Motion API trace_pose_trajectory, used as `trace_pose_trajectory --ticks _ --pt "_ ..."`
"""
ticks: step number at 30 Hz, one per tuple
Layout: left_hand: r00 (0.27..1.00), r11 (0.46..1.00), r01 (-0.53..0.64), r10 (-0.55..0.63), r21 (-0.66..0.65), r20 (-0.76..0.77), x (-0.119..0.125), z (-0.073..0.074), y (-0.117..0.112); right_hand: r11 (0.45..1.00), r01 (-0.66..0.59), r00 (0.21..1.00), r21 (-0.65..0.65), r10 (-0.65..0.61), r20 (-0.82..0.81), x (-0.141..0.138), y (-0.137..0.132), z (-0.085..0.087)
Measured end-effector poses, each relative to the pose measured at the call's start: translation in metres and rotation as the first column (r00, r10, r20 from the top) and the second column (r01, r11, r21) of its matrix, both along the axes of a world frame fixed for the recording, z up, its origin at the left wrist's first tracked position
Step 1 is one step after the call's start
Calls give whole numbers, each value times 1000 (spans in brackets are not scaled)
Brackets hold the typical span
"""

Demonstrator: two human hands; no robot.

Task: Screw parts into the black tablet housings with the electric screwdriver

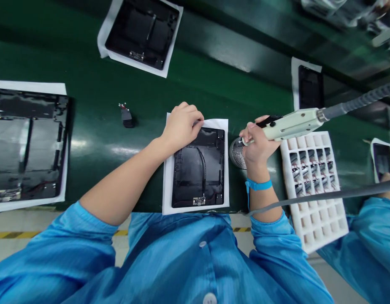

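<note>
A black tablet housing (190,173) lies flat on a white sheet (168,185) in front of me. It has a black cable down its middle and a small circuit board (199,201) at its near edge. My left hand (184,124) is at the housing's far left corner, fingers curled and closed; what they pinch, if anything, is hidden. To the right, my right hand (258,145) grips a hot-air gun (296,124) with a pale green handle. Its perforated metal end (237,154) is just right of the housing, over the green table (144,169).
A white foam tray (324,223) with several small dark parts stands at right, a grey cable (309,198) crossing it. A small black part with wires (126,117) lies at left. Other housings (144,31) rest on white sheets. A co-worker's blue sleeve (369,236) shows at right.
</note>
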State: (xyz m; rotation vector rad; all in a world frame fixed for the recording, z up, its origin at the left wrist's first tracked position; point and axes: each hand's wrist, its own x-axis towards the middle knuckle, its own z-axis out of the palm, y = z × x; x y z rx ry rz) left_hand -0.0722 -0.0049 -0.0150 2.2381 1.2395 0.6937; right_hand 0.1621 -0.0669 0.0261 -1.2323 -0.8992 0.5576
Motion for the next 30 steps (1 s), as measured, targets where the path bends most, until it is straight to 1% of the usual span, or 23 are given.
trace_pose_trajectory --ticks 6,9,13,18,24,27,30 --pt "1000 1000 2 -2 -6 -6 0 3 -1 999 -27 998 18 28 -53 0 -1 -1" --pt "1000 1000 1 -1 -1 -6 1 3 -1 1000 -27 999 6 27 -41 2 -2 -2" --pt "1000 1000 -9 9 6 2 2 3 0 999 -28 1000 22 28 -9 3 -2 -1" --pt "1000 1000 -9 9 6 5 3 4 0 1000 -24 999 1 24 -28 2 -2 1" --pt "1000 1000 -13 13 10 -6 1 5 -1 1000 -14 999 -22 13 -31 1 -2 -1" --pt "1000 1000 -14 14 17 -2 1 3 -1 1000 -17 999 -11 16 -29 1 -3 5" --pt "1000 1000 -6 7 12 -7 2 3 0 998 -10 1000 58 10 -2 -4 1 20"
